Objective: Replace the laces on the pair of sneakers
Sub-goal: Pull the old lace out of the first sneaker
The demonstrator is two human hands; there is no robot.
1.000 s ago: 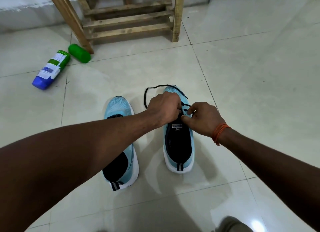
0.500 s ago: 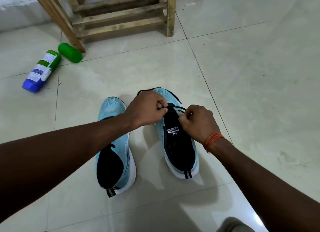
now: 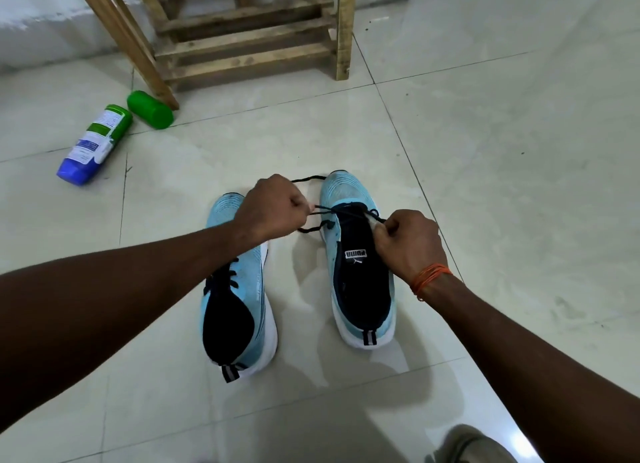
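PUMA, in white capitals and seen inverted, is printed on the tongue patch of the right-hand sneaker (image 3: 360,286). Print on the label of the bottle (image 3: 95,144) is too small to be read.

Floor (image 3: 519,185) right of the right sneaker (image 3: 360,289) lies open. Left of it, a narrow strip runs before the left sneaker (image 3: 239,310), crossed near the toe by lace (image 3: 313,227). Beyond it stands a frame (image 3: 242,60); far left, bottle (image 3: 93,144) and cap (image 3: 149,109).
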